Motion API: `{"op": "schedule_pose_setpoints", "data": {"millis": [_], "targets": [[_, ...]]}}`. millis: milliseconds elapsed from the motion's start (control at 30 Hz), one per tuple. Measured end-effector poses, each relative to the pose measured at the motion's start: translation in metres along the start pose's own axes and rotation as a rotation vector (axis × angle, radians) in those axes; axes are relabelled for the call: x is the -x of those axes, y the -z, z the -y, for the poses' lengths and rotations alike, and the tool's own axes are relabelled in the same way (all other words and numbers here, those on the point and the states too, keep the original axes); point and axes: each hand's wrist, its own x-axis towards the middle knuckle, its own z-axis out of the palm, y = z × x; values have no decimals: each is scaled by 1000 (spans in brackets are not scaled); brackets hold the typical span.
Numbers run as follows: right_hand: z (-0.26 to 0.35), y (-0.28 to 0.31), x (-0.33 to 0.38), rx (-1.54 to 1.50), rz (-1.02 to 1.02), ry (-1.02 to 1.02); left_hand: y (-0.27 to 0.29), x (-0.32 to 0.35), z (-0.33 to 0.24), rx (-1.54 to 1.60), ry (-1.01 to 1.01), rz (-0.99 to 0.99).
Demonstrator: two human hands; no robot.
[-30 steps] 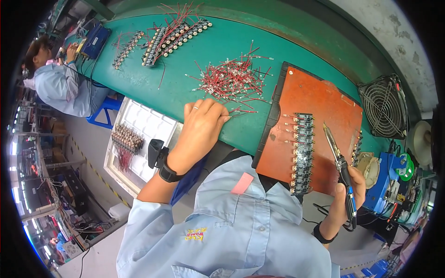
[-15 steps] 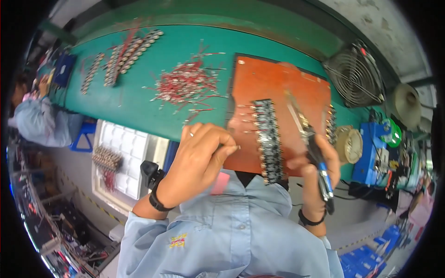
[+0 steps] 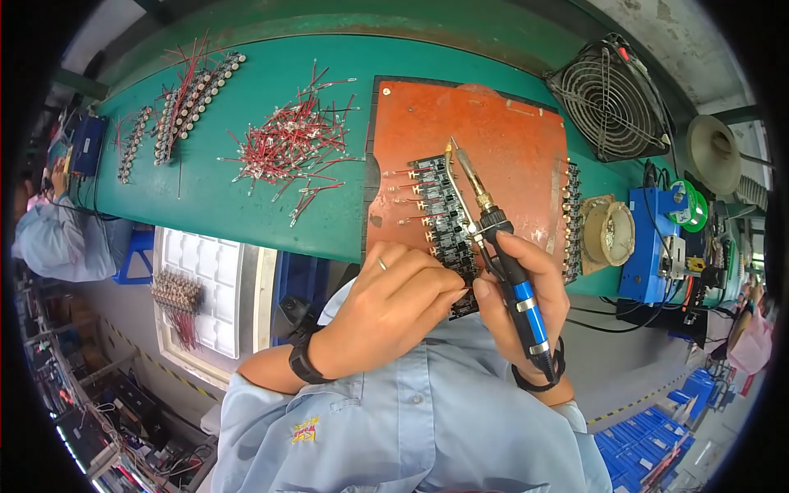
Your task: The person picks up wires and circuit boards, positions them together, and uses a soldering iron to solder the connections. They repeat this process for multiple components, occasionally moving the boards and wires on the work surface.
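My right hand [image 3: 538,283] is wrapped round a soldering iron [image 3: 514,271] with a black and blue handle and a thin guide tube along its metal tip. The iron points away from me over a strip of black circuit boards [image 3: 448,214]. Short red wires [image 3: 408,187] stick out from the strip's far left side. My left hand [image 3: 399,300] is closed in a pinch at the strip's near end, close to my right thumb. Whatever sits between those left fingertips is too small to make out. The strip lies on an orange mat [image 3: 509,156].
Loose red wires [image 3: 292,140] lie piled on the green table [image 3: 246,214], with more board strips [image 3: 193,107] at far left. A fan [image 3: 612,99], a round pot [image 3: 608,232] and a blue solder-reel stand [image 3: 653,246] are right. A white tray [image 3: 222,308] sits lower left; a co-worker [image 3: 70,234] is beyond.
My left hand has moved right to the strip's near end. My right hand has brought the soldering iron left, over the strip. The whole view has shifted slightly.
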Motion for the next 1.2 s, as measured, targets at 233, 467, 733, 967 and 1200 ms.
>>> {"op": "schedule_pose_setpoints", "data": {"millis": [233,467,733,967,1200], "targets": [[-5,0,2,-121,-41,-71,-2,-1,4,-20,21,-16],[-9,6,4,-299,-72,-62,-2,-1,8,-2,76,-21],[-10,3,1,-290,-31,-104,-1,-2,7,-8,81,0],[-13,13,6,-338,-46,-130,6,-4,11,-122,72,74],[-15,55,30,-146,-100,-49,9,-19,29,-306,96,19]]}}
